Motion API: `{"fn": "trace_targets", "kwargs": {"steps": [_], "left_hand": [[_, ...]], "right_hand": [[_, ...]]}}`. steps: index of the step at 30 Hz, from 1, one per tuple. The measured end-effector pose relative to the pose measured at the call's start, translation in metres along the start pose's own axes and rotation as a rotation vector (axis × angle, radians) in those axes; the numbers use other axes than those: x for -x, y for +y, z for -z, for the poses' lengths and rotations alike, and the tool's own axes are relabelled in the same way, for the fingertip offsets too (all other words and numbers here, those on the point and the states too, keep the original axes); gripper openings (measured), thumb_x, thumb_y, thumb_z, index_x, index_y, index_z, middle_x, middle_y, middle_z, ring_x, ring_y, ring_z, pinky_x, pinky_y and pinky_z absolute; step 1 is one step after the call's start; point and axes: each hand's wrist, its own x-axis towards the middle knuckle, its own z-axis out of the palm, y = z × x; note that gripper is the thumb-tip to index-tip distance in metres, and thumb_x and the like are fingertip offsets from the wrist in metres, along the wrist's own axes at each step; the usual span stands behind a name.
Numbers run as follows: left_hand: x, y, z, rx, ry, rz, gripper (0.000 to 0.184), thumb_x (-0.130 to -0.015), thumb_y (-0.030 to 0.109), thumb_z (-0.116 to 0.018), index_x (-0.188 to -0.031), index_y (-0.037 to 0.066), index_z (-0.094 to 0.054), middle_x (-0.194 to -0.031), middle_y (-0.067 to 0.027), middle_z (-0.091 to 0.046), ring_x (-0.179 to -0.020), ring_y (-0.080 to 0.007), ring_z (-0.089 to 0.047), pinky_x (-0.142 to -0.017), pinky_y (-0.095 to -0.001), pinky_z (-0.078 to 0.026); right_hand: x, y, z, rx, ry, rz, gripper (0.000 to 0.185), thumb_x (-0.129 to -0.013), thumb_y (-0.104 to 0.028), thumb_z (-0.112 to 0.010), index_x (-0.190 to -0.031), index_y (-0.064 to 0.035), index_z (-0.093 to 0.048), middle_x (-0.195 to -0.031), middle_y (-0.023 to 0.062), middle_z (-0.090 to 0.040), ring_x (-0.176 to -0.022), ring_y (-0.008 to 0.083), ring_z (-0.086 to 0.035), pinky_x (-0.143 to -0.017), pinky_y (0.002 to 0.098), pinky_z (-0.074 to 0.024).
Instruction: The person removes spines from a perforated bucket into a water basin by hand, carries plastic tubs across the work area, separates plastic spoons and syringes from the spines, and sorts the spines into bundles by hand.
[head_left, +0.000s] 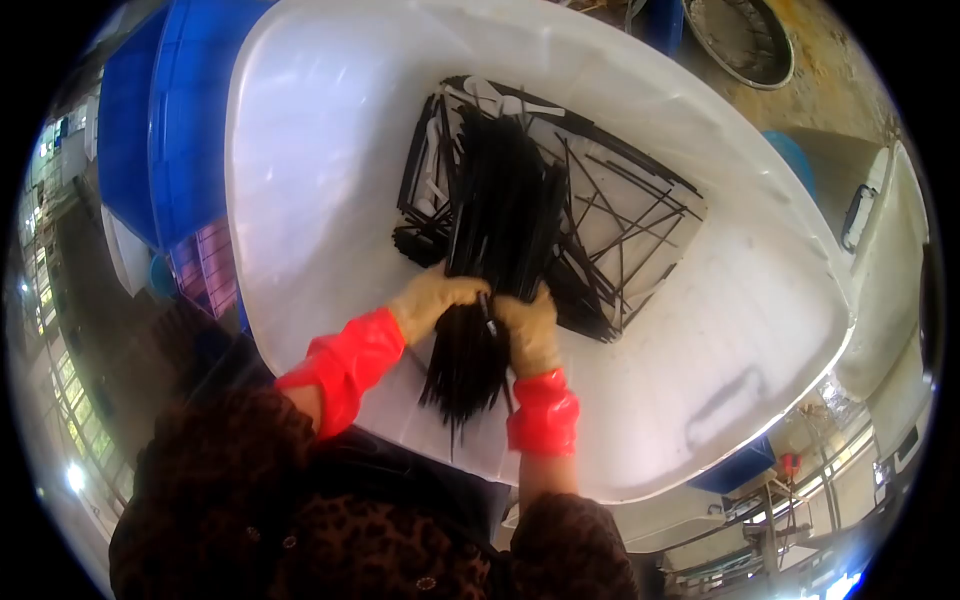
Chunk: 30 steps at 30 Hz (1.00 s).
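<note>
A thick bundle of thin black sticks (505,190) is held over a large white tub (310,150). My left hand (437,298), in a tan glove with a red cuff, is wrapped round the bundle's left side. On the right side my right hand (530,325), gloved the same way, grips it too. The thumbs lie near each other on top; the fingers underneath are hidden. The lower ends of the sticks hang toward my body. Beneath, loose black sticks (625,225) lie crossed on the tub's floor, with white pieces (480,92) at their upper left.
Blue crates (190,110) stand left of the tub, with a pink crate (212,262) below them. A round metal basin (742,40) sits at the upper right. Another pale tub (895,270) is at the right edge, and a blue container (738,465) is at the lower right.
</note>
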Motion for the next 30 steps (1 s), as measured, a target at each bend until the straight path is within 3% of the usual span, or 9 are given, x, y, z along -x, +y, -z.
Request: {"fn": "trace_targets", "kwargs": {"steps": [1,4,5,10,19,22,23,25,30], "left_hand": [[-0.022,0.019,-0.003,0.35,0.129,0.344,0.02,-0.079,0.009,-0.047,-0.095,0.002,-0.056,-0.095,-0.0072,-0.06,-0.09,-0.0148,-0.055,-0.083,-0.025,-0.04],[-0.072,0.052,0.01,0.088,0.148,-0.207,0.019,-0.077,0.012,-0.052,-0.089,-0.001,-0.058,-0.094,-0.0121,-0.059,-0.083,-0.0144,-0.056,-0.082,-0.0261,-0.041],[-0.088,0.074,0.005,0.56,0.145,0.188,0.018,-0.076,0.009,-0.05,-0.09,0.001,-0.059,-0.095,-0.0124,-0.059,-0.084,-0.0177,-0.056,-0.082,-0.0274,-0.041],[-0.086,0.056,0.008,0.041,0.097,-0.3,0.022,-0.076,0.01,-0.05,-0.094,0.001,-0.058,-0.093,-0.0109,-0.06,-0.085,-0.0182,-0.056,-0.08,-0.0271,-0.042],[-0.002,0.025,-0.025,0.544,0.086,0.618,0.043,-0.065,0.011,-0.06,-0.105,-0.003,-0.052,-0.096,-0.0078,-0.057,-0.088,-0.0149,-0.051,-0.081,-0.025,-0.039],[-0.031,0.039,-0.018,0.332,0.082,0.285,0.042,-0.063,0.01,-0.06,-0.103,-0.002,-0.052,-0.092,-0.0075,-0.058,-0.086,-0.0148,-0.052,-0.079,-0.0248,-0.039],[-0.048,0.05,-0.014,0.366,0.042,0.174,0.044,-0.063,0.009,-0.06,-0.104,-0.002,-0.052,-0.093,-0.0074,-0.058,-0.087,-0.0148,-0.052,-0.08,-0.0249,-0.039],[-0.092,0.053,-0.001,0.197,-0.031,0.005,0.041,-0.065,0.013,-0.062,-0.102,-0.002,-0.052,-0.092,-0.0075,-0.058,-0.086,-0.0151,-0.052,-0.079,-0.0252,-0.04],[-0.103,0.098,-0.001,0.18,0.058,0.0,0.043,-0.064,0.018,-0.065,-0.1,-0.002,-0.053,-0.09,-0.0077,-0.058,-0.083,-0.0157,-0.052,-0.078,-0.0254,-0.04]], "right_hand": [[-0.015,-0.012,0.005,0.061,-0.033,0.077,0.034,-0.064,-0.006,-0.059,-0.095,0.0028,-0.052,-0.081,0.003,-0.056,-0.069,0.0114,-0.052,-0.064,0.0224,-0.0432],[-0.061,-0.07,0.008,0.042,-0.172,0.284,0.034,-0.061,0.0,-0.057,-0.094,0.0053,-0.049,-0.078,0.0082,-0.058,-0.066,0.0137,-0.054,-0.061,0.0227,-0.0452],[-0.064,-0.094,0.005,0.026,-0.194,0.277,0.033,-0.062,-0.001,-0.056,-0.094,0.0058,-0.049,-0.078,0.009,-0.058,-0.066,0.0152,-0.055,-0.061,0.0238,-0.0457],[-0.062,-0.092,0.009,0.15,-0.087,0.186,0.036,-0.062,0.0,-0.055,-0.097,0.006,-0.049,-0.082,0.0096,-0.058,-0.068,0.0162,-0.055,-0.065,0.0249,-0.0464],[0.029,-0.001,0.014,-0.141,-0.037,-0.139,0.041,-0.062,-0.005,-0.054,-0.102,0.0034,-0.049,-0.088,0.0059,-0.056,-0.077,0.0145,-0.052,-0.071,0.0236,-0.0418],[0.005,-0.024,0.013,-0.017,0.053,0.081,0.021,-0.063,-0.004,-0.052,-0.084,0.0016,-0.054,-0.08,0.0051,-0.055,-0.072,0.0135,-0.051,-0.064,0.0231,-0.0417],[-0.022,-0.003,0.038,0.35,-0.064,0.611,0.019,-0.073,-0.017,-0.049,-0.076,-0.0004,-0.057,-0.078,0.0075,-0.058,-0.073,0.018,-0.054,-0.069,0.03,-0.0418],[-0.047,-0.048,0.041,0.777,-0.047,0.836,0.052,-0.084,-0.041,-0.027,-0.075,-0.0022,-0.06,-0.082,0.0135,-0.061,-0.081,0.0293,-0.056,-0.081,0.0458,-0.0343],[-0.041,-0.116,0.009,0.016,0.013,0.43,0.015,-0.066,-0.006,-0.051,-0.076,0.0038,-0.055,-0.073,0.0081,-0.057,-0.07,0.0172,-0.054,-0.067,0.0253,-0.0426]]}}
